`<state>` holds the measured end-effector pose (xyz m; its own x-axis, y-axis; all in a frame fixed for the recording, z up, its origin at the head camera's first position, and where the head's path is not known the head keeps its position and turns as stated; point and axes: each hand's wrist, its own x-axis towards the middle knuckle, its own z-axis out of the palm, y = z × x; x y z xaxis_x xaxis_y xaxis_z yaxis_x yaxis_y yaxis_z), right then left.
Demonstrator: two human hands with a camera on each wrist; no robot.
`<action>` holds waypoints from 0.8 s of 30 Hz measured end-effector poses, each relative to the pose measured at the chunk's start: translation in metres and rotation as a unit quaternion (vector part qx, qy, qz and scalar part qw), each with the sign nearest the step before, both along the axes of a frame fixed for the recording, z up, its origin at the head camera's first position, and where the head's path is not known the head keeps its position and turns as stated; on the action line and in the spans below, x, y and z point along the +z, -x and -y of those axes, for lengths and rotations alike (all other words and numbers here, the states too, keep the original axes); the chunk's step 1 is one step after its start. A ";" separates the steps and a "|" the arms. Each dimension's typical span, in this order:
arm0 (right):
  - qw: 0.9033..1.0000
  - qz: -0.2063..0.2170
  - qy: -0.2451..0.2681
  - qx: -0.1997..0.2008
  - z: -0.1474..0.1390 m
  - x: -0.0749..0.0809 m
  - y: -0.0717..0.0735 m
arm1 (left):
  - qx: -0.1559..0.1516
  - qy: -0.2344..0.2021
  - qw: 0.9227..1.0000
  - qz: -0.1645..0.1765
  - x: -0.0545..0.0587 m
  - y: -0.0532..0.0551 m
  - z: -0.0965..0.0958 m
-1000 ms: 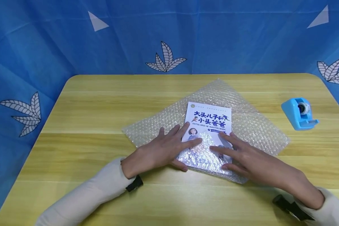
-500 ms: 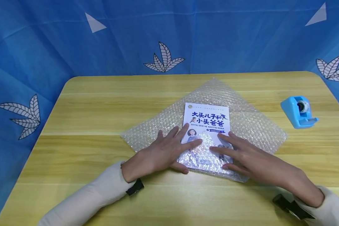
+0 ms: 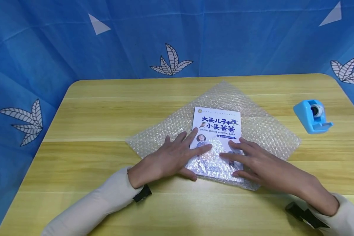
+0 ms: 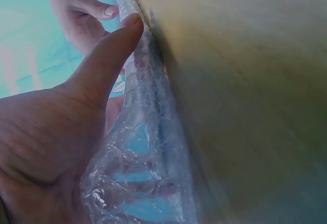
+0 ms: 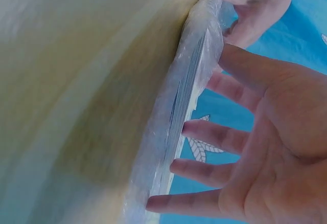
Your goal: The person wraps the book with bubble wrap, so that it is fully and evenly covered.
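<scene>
The book (image 3: 221, 119) lies face up on a sheet of bubble wrap (image 3: 224, 96), near the middle of the table (image 3: 91, 118). A wrap flap covers the lower part of the cover. The left hand (image 3: 174, 155) rests on the book's left side, fingers extended and spread, thumb at the near edge. The right hand (image 3: 259, 162) rests on the right side, fingers likewise spread. The blue tape dispenser (image 3: 312, 118) stands to the right, apart from the wrap. Blue cloth (image 3: 129, 39) hangs behind the table.
</scene>
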<state>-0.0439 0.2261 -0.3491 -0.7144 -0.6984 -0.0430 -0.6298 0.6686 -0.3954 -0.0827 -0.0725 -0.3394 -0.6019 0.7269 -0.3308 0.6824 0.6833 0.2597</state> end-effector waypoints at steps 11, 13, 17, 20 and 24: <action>1.000 0.015 -0.012 -0.012 -0.003 0.010 0.007 | 0.001 0.016 1.000 -0.010 0.003 0.001 -0.003; 0.999 0.013 -0.023 -0.021 -0.003 0.012 0.009 | 0.001 0.019 1.000 -0.010 0.003 0.002 -0.004; 0.999 -0.035 -0.028 -0.027 0.001 0.011 0.017 | 0.001 0.023 1.000 -0.011 0.004 0.002 -0.004; 0.997 -0.065 -0.009 -0.039 0.004 0.011 0.026 | 0.000 0.022 1.000 -0.014 0.003 0.002 -0.004; 0.996 -0.030 0.013 -0.078 0.007 0.016 0.047 | 0.002 0.018 1.000 -0.013 0.003 0.001 -0.004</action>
